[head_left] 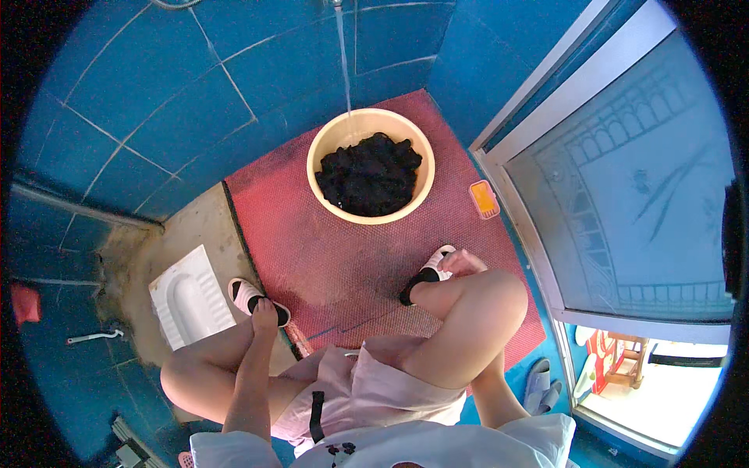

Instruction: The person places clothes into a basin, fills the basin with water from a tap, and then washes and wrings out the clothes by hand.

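Observation:
A cream plastic basin (318, 195) stands ahead of me, with a heap of wet-looking black clothing (371, 173) bunched inside. From a tap (337, 3) above, a thin stream of water (345, 66) falls to the basin's back rim area. Both hands are away from the basin. My left hand (265, 313) hangs by my left ankle, above the white-strapped slipper (246, 296); its fingers are hard to make out. Past my bent right knee, my right hand (465, 263) sits over the right slipper (441, 259), fingers loosely stretched, holding nothing visible.
Red matting (343, 273) lies beneath the basin. To its right rests a pink soap dish with an orange bar (484, 200). A white squat toilet (191, 300) is at left, a white-handled brush (95, 337) beyond it. A framed glass door (624, 179) and grey slippers (540, 386) stand right.

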### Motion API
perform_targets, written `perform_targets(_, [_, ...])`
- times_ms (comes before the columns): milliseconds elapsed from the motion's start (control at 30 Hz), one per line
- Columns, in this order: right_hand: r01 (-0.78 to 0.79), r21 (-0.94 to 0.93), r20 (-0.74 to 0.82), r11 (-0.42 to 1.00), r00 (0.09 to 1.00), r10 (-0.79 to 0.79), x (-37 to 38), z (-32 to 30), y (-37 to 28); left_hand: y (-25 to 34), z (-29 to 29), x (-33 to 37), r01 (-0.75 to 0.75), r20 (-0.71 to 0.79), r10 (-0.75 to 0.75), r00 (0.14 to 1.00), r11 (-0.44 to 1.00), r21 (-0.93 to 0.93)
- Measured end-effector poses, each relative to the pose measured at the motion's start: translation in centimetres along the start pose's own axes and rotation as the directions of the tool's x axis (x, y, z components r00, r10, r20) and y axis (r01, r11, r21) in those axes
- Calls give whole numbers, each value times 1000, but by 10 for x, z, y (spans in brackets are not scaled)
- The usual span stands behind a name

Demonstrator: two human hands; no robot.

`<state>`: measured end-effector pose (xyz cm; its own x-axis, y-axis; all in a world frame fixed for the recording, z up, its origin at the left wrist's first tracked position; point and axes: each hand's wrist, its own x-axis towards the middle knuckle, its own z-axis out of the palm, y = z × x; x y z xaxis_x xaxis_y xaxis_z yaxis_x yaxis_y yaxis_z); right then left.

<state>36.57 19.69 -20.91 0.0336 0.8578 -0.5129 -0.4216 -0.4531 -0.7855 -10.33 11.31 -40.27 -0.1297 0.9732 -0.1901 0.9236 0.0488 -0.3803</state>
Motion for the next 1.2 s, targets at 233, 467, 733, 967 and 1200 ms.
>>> perform_targets(233, [53,-134,9,990,999,-52,-4,-4,0,7,-21,17,63,355,-13,935,990,-128])
perform_targets(467, [-8,50,0,999,1000,9,-3,7,-2,-11,9,-1,-8,78,12,997,998,-61])
perform_targets(733, [-8,61,-49,998,999,11,-2,-2,-3,7,-16,13,-12,295,46,954,993,-116])
perform_targets(967, [-25,119,-9,993,1000,26,6,-14,11,-5,15,2,11,191,-4,981,999,-37])
perform_targets(1200, [17,113,7,993,1000,-17,0,-4,3,1,-10,11,-25,343,51,938,996,-81])
